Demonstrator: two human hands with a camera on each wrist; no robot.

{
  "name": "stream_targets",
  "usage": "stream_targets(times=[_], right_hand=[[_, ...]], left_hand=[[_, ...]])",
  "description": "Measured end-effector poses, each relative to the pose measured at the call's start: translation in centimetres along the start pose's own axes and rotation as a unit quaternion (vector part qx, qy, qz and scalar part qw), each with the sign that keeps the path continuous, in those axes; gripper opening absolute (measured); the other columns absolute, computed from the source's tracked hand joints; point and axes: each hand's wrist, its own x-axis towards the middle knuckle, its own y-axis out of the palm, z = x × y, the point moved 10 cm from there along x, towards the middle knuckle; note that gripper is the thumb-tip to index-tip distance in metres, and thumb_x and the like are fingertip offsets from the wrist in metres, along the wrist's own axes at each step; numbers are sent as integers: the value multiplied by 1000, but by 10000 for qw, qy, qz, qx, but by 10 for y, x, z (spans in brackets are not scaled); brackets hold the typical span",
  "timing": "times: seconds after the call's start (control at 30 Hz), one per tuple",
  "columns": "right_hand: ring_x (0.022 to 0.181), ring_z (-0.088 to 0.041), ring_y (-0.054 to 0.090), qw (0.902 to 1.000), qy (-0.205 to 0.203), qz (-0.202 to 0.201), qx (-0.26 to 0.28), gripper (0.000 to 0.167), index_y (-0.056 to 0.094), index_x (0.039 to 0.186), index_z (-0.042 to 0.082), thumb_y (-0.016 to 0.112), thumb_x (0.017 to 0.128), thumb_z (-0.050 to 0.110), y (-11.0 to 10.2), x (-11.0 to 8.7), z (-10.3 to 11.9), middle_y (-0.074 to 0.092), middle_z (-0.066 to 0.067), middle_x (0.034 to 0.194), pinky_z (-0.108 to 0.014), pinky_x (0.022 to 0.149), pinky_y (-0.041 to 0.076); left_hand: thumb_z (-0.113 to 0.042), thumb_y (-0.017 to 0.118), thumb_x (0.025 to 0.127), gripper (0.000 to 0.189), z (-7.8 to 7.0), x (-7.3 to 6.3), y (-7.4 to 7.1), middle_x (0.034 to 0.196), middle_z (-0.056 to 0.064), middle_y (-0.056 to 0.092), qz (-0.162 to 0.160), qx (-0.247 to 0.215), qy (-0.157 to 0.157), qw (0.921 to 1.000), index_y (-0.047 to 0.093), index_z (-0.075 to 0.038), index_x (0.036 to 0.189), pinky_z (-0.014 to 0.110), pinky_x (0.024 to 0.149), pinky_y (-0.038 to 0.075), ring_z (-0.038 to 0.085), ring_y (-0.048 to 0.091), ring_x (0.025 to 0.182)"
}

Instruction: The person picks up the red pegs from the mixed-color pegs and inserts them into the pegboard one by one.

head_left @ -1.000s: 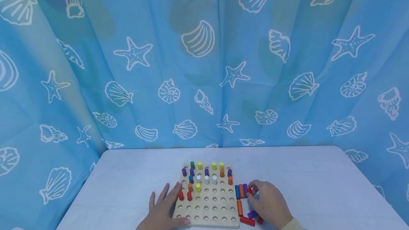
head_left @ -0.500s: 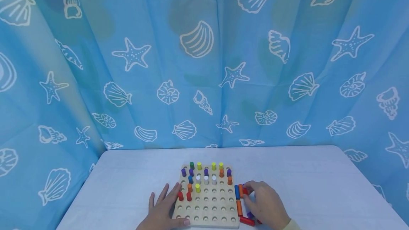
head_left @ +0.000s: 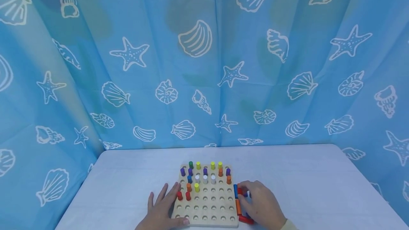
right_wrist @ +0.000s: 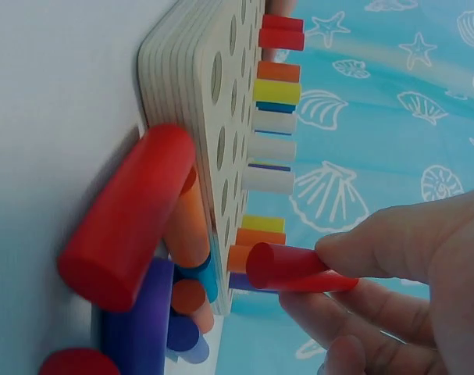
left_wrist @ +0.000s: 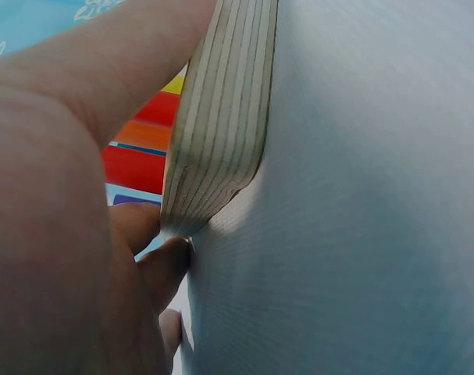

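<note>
A wooden pegboard [head_left: 209, 208] with rows of round holes lies on the table, coloured pegs standing upright in its upper and left part. My left hand [head_left: 161, 208] rests along its left side with fingers spread, the thumb on the near edge. In the left wrist view, the thumb lies over the layered wooden side. Just right of the board, my right hand [head_left: 262, 201] pinches a red peg [right_wrist: 287, 267] between thumb and fingers. In the right wrist view, this peg is raised over the loose pegs, nearly level.
Loose pegs lie along the board's right side: a blue peg [head_left: 235, 191], an orange peg [head_left: 238, 207], a red peg [head_left: 245, 219] and a purple peg [right_wrist: 137, 320] among them. My right hand hides some in the head view. Behind the white table [head_left: 134, 166] hangs a seashell-patterned curtain [head_left: 179, 63].
My right hand has moved left with the red peg, closer to the board's right edge, passing over the loose pegs. My left hand stays in place on the board.
</note>
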Motion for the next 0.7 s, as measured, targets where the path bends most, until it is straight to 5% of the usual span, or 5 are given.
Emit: stream_targets(times=[0.7], right_hand=[[69,-6,50,9974,-595,-229,323,20,72,104,17,80,86,20,1,-10,23,58,9,79,-23,59,46]], left_hand=[[-67,81,67,121,-3,-2,-2,163,14,30,22,-171,-2,9999,28,-12,160,72,111,-15,45,5,152]])
